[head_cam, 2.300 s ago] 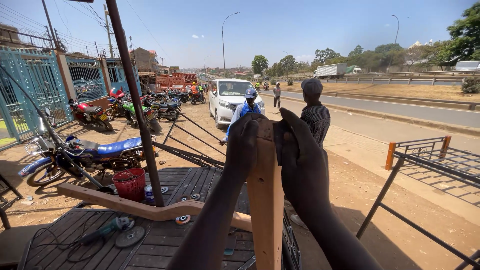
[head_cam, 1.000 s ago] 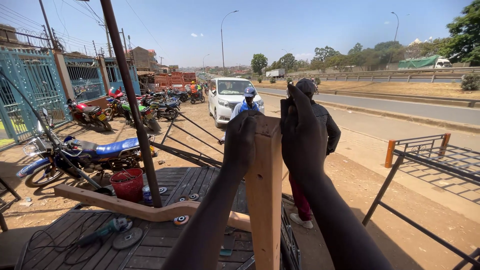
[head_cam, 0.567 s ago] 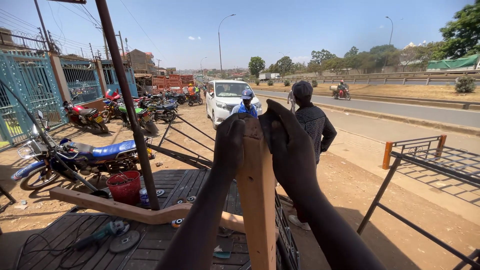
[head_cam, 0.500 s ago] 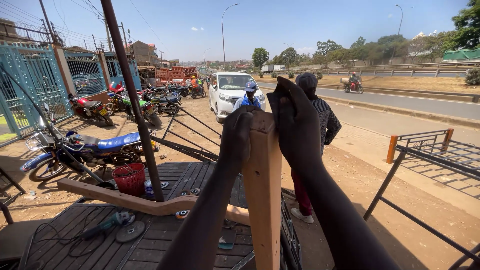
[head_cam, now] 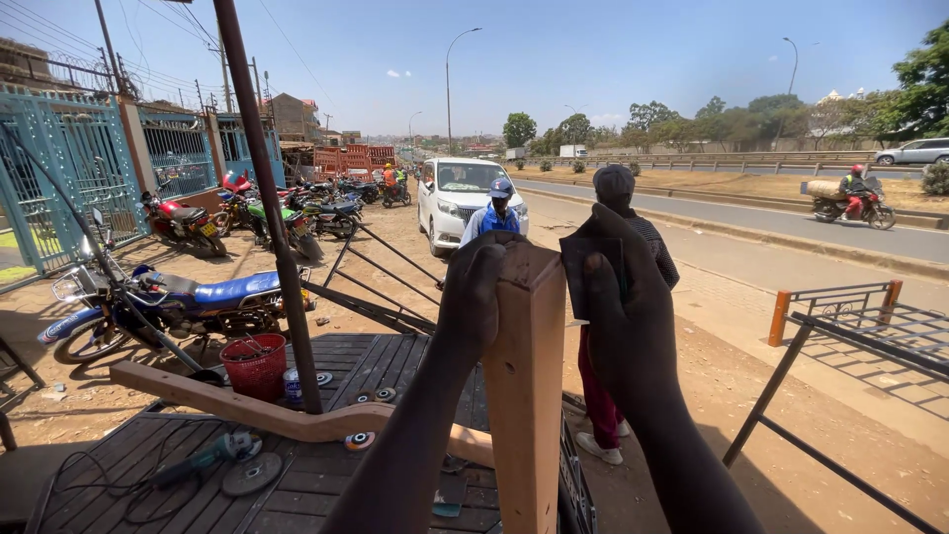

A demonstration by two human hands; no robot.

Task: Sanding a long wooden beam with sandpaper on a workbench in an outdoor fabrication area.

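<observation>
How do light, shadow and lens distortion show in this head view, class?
Head view: hard sun from a clear sky; left hand and right hand are dark and backlit against the lit wooden post; the metal frame casts crisp shadows on the dirt; the brown pole leans from wide-angle distortion; everything is sharp.

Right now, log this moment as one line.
left hand: grips wooden post | right hand: presses dark sheet on post top | post: upright | behind: angle grinder on deck

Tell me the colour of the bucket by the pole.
Red. The bucket stands on the ground just left of the pole, clearest in the head view.
</observation>
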